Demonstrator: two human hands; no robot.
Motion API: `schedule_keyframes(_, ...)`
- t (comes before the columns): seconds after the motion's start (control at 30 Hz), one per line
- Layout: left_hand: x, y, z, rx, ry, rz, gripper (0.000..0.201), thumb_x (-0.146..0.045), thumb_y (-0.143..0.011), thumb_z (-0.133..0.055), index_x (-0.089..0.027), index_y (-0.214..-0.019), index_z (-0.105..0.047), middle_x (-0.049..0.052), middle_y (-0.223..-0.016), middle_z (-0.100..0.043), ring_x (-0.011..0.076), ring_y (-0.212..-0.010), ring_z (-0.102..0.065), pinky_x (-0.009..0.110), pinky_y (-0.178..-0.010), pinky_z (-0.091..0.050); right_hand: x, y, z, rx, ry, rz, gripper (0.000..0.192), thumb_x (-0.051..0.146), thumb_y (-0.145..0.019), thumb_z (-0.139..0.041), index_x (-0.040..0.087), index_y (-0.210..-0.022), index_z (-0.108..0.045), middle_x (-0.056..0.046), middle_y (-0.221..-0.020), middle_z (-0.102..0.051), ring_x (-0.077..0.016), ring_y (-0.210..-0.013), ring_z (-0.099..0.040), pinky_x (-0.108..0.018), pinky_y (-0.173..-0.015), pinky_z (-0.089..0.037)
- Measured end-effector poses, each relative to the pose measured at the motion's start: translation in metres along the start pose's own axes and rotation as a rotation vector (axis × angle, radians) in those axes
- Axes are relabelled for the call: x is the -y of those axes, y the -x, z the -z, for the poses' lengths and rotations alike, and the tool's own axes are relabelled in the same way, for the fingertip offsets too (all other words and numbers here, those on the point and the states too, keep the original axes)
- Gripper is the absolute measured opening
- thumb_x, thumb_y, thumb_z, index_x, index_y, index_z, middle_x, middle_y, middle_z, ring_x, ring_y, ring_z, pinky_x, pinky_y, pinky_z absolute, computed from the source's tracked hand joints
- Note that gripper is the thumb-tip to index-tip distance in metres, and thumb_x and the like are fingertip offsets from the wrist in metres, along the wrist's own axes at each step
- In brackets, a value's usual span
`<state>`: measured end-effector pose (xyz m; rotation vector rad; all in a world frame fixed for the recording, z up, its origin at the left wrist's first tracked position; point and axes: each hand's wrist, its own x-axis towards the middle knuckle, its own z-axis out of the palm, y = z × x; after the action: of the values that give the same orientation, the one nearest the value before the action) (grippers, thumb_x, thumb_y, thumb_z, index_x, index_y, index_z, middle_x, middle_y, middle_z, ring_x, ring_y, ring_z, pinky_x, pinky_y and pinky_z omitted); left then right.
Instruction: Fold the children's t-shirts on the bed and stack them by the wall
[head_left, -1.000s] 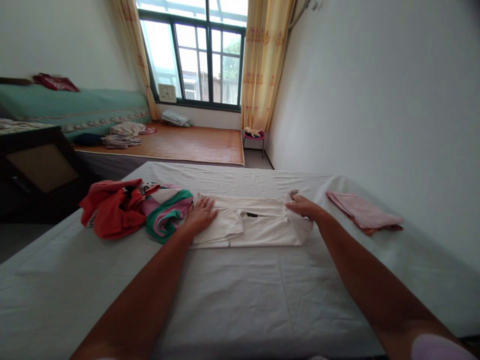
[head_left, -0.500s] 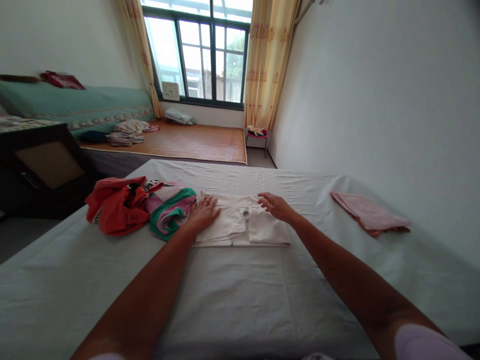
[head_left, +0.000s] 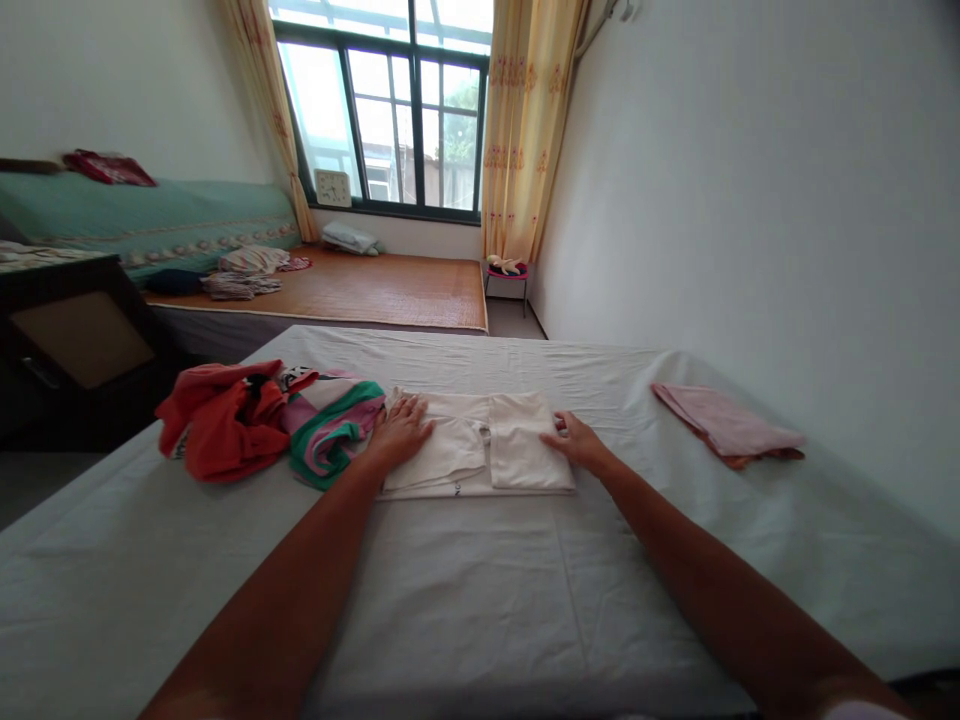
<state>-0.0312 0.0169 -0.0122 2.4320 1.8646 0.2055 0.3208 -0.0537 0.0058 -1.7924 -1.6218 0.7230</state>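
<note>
- The left hand (head_left: 401, 432) lies flat, palm down, fingers spread and open, on the left part of a folded white garment (head_left: 480, 455); it grips nothing.
- The right hand (head_left: 576, 441) rests at the right edge of the same garment, fingers loosely extended and touching the cloth; whether the fingertips pinch the edge cannot be told.
- The white garment lies folded into a compact rectangle on the grey-white bedsheet (head_left: 465, 600), about mid-width of the bed and toward its far side, between the two hands.
- Just left of it, touching its left edge, lies a crumpled garment striped in green and pink (head_left: 330, 425).
- Further left, against the striped piece, sits a bunched red-orange garment (head_left: 217, 420).
- Well apart to the right, near the wall, lies a folded pink cloth (head_left: 724, 425), flat on the sheet.
- Beyond the bed stands a low platform with a woven mat (head_left: 390, 285), with small heaps of clothes at its left end.
- A window (head_left: 397, 120) with yellow curtains (head_left: 525, 130) closes the far wall.
</note>
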Motion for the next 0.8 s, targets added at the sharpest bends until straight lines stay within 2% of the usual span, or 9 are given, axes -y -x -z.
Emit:
schedule_keyframes(0.13, -0.001, 0.002, 0.005, -0.086, 0.017, -0.037, 0.048, -0.042, -0.094, -0.034, -0.025, -0.137, -0.048, 0.006, -0.149, -0.041, 0.0247, -0.139, -0.031, 0.049, -0.110, -0.026, 0.016, 0.012, -0.014, 0.212, -0.515, -0.092, 0.049, 0.044, -0.075, -0.071, 0.015, -0.111, -0.058, -0.012, -0.100, -0.071, -0.0234, -0.086, -0.068, -0.035, -0.076, -0.056)
schedule_keyframes(0.2, -0.002, 0.002, 0.010, -0.136, 0.037, -0.069, 0.040, -0.038, -0.095, -0.034, -0.026, -0.125, -0.058, 0.005, -0.139, -0.053, 0.0218, -0.132, -0.041, 0.043, -0.108, -0.032, 0.024, 0.016, -0.016, 0.275, -0.610, -0.094, 0.047, 0.045, -0.074, -0.071, 0.015, -0.109, -0.059, -0.010, -0.094, -0.072, -0.0232, -0.083, -0.068, -0.035, -0.073, -0.056)
schedule_keyframes(0.27, -0.002, 0.002, 0.017, -0.188, 0.066, -0.103, 0.039, -0.037, -0.097, -0.031, -0.024, -0.113, -0.064, 0.004, -0.127, -0.062, 0.0197, -0.123, -0.051, 0.036, -0.104, -0.036, 0.027, 0.016, -0.010, 0.257, -0.623, -0.074, 0.046, 0.042, -0.074, -0.071, 0.016, -0.110, -0.058, -0.009, -0.094, -0.072, -0.0221, -0.081, -0.068, -0.033, -0.071, -0.056)
schedule_keyframes(0.33, -0.001, 0.001, 0.023, -0.251, 0.094, -0.121, 0.043, -0.038, -0.098, -0.028, -0.022, -0.107, -0.066, 0.005, -0.119, -0.067, 0.0190, -0.115, -0.057, 0.032, -0.101, -0.039, 0.023, 0.014, 0.007, 0.197, -0.589, -0.061, 0.043, 0.038, -0.075, -0.069, 0.017, -0.111, -0.058, -0.008, -0.095, -0.072, -0.0210, -0.080, -0.068, -0.031, -0.069, -0.056)
schedule_keyframes(0.43, 0.001, 0.000, 0.028, -0.317, 0.115, -0.098, 0.045, -0.038, -0.098, -0.026, -0.021, -0.108, -0.066, 0.007, -0.113, -0.069, 0.0193, -0.110, -0.060, 0.031, -0.099, -0.041, 0.008, 0.009, 0.048, 0.103, -0.483, -0.082, 0.040, 0.036, -0.078, -0.063, 0.017, -0.113, -0.058, -0.007, -0.092, -0.072, -0.0206, -0.076, -0.067, -0.030, -0.065, -0.055)
schedule_keyframes(0.53, 0.002, 0.000, 0.027, -0.318, 0.116, -0.067, 0.046, -0.039, -0.099, -0.025, -0.020, -0.108, -0.067, 0.007, -0.110, -0.070, 0.0198, -0.107, -0.062, 0.030, -0.095, -0.042, 0.000, 0.008, 0.088, 0.039, -0.368, -0.133, 0.039, 0.034, -0.080, -0.058, 0.016, -0.114, -0.059, -0.008, -0.091, -0.072, -0.0209, -0.072, -0.066, -0.028, -0.060, -0.053)
schedule_keyframes(0.6, 0.002, 0.000, 0.026, -0.295, 0.106, -0.045, 0.046, -0.038, -0.099, -0.026, -0.020, -0.108, -0.067, 0.006, -0.109, -0.071, 0.0199, -0.105, -0.063, 0.030, -0.092, -0.044, 0.007, 0.009, 0.100, 0.072, -0.326, -0.126, 0.039, 0.032, -0.079, -0.057, 0.015, -0.114, -0.060, -0.009, -0.092, -0.072, -0.0211, -0.073, -0.066, -0.028, -0.060, -0.052)
schedule_keyframes(0.7, 0.001, 0.000, 0.025, -0.255, 0.087, -0.023, 0.044, -0.038, -0.099, -0.028, -0.021, -0.108, -0.067, 0.005, -0.109, -0.071, 0.0199, -0.103, -0.064, 0.030, -0.088, -0.045, 0.035, 0.008, 0.088, 0.196, -0.347, -0.020, 0.042, 0.029, -0.077, -0.058, 0.016, -0.117, -0.058, -0.007, -0.097, -0.071, -0.0216, -0.082, -0.066, -0.028, -0.067, -0.053)
schedule_keyframes(0.8, -0.001, 0.001, 0.027, -0.246, 0.085, -0.009, 0.044, -0.038, -0.099, -0.028, -0.021, -0.109, -0.067, 0.005, -0.109, -0.071, 0.0194, -0.104, -0.063, 0.029, -0.088, -0.045, 0.071, 0.004, 0.050, 0.315, -0.433, 0.120, 0.046, 0.025, -0.073, -0.061, 0.017, -0.119, -0.057, -0.005, -0.100, -0.070, -0.0207, -0.088, -0.064, -0.028, -0.074, -0.053)
